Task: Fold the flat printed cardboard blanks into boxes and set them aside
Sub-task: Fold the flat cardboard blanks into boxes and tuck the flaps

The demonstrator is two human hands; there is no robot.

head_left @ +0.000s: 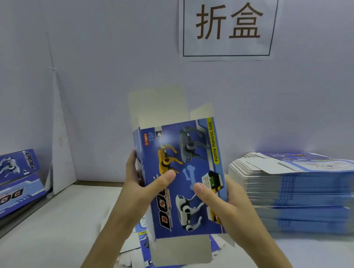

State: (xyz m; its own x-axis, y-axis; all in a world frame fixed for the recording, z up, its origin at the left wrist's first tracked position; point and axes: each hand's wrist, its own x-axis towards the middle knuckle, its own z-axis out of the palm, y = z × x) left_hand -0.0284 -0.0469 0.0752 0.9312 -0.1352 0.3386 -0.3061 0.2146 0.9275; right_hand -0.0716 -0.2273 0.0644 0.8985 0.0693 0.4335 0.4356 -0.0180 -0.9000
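I hold a blue printed box blank (191,155) with toy dogs on it upright above the table, squared into a sleeve. Its grey end flaps stand open at the top and hang open at the bottom. My left hand (142,185) grips its left edge, thumb on the printed face. My right hand (219,201) grips the right edge, thumb also on the face. A tall stack of flat blanks (296,191) lies to the right. Folded blue boxes (11,182) lie at the far left.
More flat blanks (143,253) lie on the white table (64,230) under my hands. A white wall (115,48) with a paper sign (229,26) stands close behind. A white partition (62,158) leans at the left.
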